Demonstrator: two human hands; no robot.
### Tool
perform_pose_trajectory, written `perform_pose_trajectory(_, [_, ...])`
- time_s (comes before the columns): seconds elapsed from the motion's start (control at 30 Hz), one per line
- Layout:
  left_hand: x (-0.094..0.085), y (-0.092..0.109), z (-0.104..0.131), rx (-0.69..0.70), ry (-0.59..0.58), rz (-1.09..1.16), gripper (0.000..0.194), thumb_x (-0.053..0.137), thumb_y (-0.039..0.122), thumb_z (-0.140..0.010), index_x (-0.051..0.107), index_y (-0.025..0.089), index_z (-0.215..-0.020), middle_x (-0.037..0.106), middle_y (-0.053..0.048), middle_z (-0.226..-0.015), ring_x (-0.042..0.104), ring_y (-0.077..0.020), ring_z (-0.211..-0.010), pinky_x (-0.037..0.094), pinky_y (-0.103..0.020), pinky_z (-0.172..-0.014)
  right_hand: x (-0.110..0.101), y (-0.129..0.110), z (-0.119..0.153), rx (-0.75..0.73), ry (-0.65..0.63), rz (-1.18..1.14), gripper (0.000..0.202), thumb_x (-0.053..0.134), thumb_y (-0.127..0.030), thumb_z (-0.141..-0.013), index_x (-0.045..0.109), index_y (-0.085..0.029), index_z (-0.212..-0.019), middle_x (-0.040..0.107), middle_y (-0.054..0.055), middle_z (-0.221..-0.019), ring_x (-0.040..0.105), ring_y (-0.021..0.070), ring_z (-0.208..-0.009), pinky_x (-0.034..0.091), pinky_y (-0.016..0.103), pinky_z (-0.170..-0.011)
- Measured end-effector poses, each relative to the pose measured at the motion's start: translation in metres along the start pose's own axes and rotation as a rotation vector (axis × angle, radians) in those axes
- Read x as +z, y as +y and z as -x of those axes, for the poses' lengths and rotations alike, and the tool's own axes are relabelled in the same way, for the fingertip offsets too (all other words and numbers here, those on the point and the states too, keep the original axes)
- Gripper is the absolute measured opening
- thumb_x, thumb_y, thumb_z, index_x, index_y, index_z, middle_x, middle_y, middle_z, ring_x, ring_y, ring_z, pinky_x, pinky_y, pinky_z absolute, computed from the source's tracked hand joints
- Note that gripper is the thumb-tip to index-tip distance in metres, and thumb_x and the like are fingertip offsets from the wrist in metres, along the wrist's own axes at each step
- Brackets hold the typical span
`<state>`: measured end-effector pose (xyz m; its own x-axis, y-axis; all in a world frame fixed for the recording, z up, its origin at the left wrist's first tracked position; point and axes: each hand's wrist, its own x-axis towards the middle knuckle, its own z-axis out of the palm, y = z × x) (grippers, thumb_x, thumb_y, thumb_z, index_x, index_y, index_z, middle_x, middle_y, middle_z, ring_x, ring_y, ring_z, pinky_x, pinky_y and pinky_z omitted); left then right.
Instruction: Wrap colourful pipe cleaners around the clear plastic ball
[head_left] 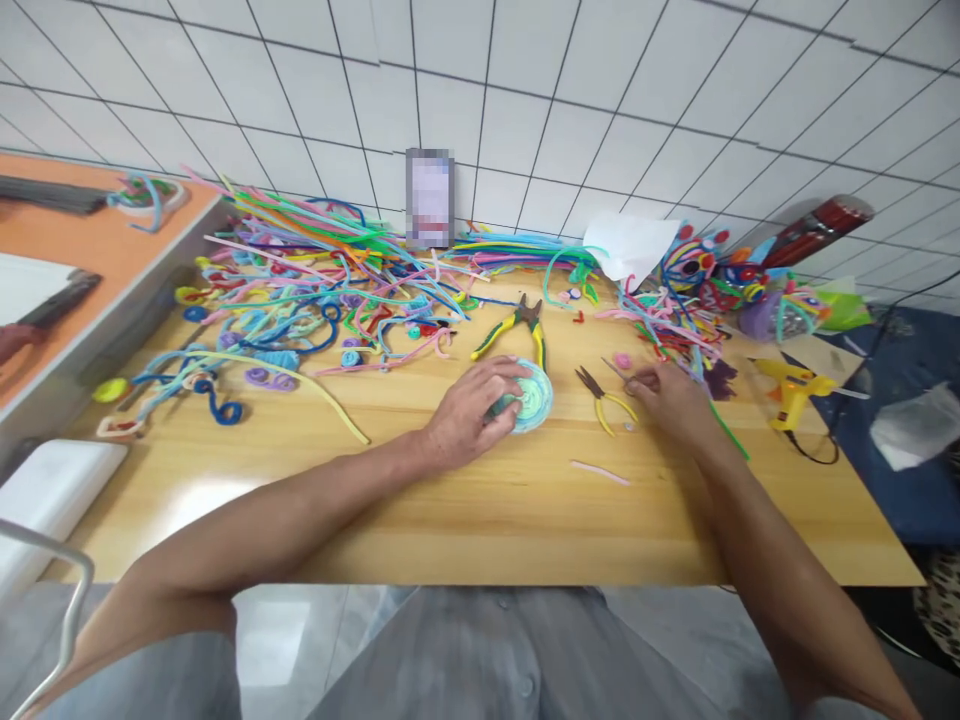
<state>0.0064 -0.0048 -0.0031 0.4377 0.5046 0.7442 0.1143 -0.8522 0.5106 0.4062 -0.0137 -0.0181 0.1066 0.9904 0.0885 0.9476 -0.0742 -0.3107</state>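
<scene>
In the middle of the wooden table, my left hand [484, 410] is closed around the edge of a round coil of pale green and blue pipe cleaner [534, 398]. Its fingers curl over the coil's left side and hide part of it. Further right, my right hand [667, 395] pinches a thin greyish stick-like piece [615, 370], too small to make out well. Between the hands lie yellow-handled needle-nose pliers [602, 400]. Larger green-and-yellow pliers [517, 328] rest just behind the coil. A short pink pipe cleaner piece [600, 471] lies in front of the small pliers.
Tangled colourful pipe cleaners [322, 260] cover the back left. A phone [430, 198] leans on the tiled wall. To the right are another pipe cleaner bundle [682, 325] and a yellow glue gun [799, 390] with a cord. A white case [60, 500] sits at the left edge.
</scene>
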Motion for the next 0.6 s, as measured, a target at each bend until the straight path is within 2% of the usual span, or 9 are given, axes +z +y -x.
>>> perform_pose_trajectory(0.07, [0.000,0.000,-0.001,0.015,-0.013,-0.015,0.017,0.061,0.016,-0.102,0.058,0.022,-0.118,0.076,-0.015,-0.131,0.068,-0.0268,-0.135,0.056,-0.053,-0.115,-0.001,0.003,-0.005,-0.041,-0.030,-0.016,0.019,0.065,-0.036,-0.092,0.071,-0.021,-0.102,0.076,0.013,-0.111,0.072,0.0271,-0.095,0.057,0.043,-0.089])
perform_pose_trajectory(0.13, [0.000,0.000,-0.002,0.012,-0.034,-0.017,0.018,0.061,0.017,-0.102,0.058,0.022,-0.119,0.075,-0.015,-0.132,0.067,-0.0270,-0.136,0.057,-0.053,-0.114,-0.003,0.004,-0.012,-0.084,-0.069,-0.019,0.012,0.067,-0.033,-0.089,0.070,-0.023,-0.094,0.077,0.011,-0.106,0.071,0.0289,-0.100,0.055,0.043,-0.092])
perform_pose_trajectory(0.23, [-0.002,0.000,-0.005,-0.024,-0.077,-0.006,0.014,0.059,0.018,-0.103,0.058,0.023,-0.117,0.075,-0.015,-0.133,0.067,-0.0265,-0.137,0.056,-0.052,-0.115,-0.006,0.004,-0.020,-0.114,-0.117,-0.012,0.009,0.068,-0.030,-0.085,0.066,-0.024,-0.080,0.077,0.009,-0.093,0.070,0.0295,-0.094,0.053,0.041,-0.085])
perform_pose_trajectory(0.3, [-0.004,0.001,-0.008,-0.066,-0.101,-0.007,0.011,0.058,0.019,-0.103,0.058,0.022,-0.114,0.075,-0.015,-0.134,0.067,-0.0264,-0.137,0.056,-0.051,-0.115,-0.008,0.002,-0.020,-0.112,-0.127,-0.014,0.005,0.067,-0.028,-0.087,0.067,-0.024,-0.085,0.078,0.008,-0.091,0.071,0.0281,-0.088,0.052,0.038,-0.078])
perform_pose_trajectory(0.37, [-0.006,0.003,-0.011,-0.106,-0.111,-0.025,0.010,0.059,0.019,-0.102,0.057,0.022,-0.111,0.075,-0.016,-0.134,0.068,-0.0264,-0.136,0.056,-0.051,-0.115,-0.009,-0.002,-0.017,-0.110,-0.120,-0.024,0.012,0.066,-0.026,-0.088,0.070,-0.023,-0.099,0.081,0.010,-0.100,0.073,0.0277,-0.089,0.052,0.037,-0.076])
perform_pose_trajectory(0.47, [-0.005,0.008,-0.013,-0.110,-0.096,-0.059,0.011,0.060,0.016,-0.100,0.057,0.022,-0.109,0.076,-0.016,-0.134,0.069,-0.0265,-0.135,0.056,-0.053,-0.115,-0.008,-0.010,-0.010,-0.111,-0.108,-0.036,0.019,0.065,-0.032,-0.092,0.073,-0.022,-0.106,0.081,0.012,-0.109,0.074,0.0281,-0.095,0.053,0.038,-0.081])
perform_pose_trajectory(0.6, [-0.002,0.009,-0.009,-0.079,-0.066,-0.066,0.015,0.060,0.014,-0.097,0.058,0.022,-0.108,0.077,-0.015,-0.132,0.070,-0.0265,-0.133,0.055,-0.055,-0.116,-0.004,-0.014,-0.005,-0.053,-0.097,-0.008,0.022,0.068,-0.044,-0.090,0.073,-0.023,-0.096,0.080,0.009,-0.100,0.073,0.0282,-0.091,0.052,0.037,-0.075])
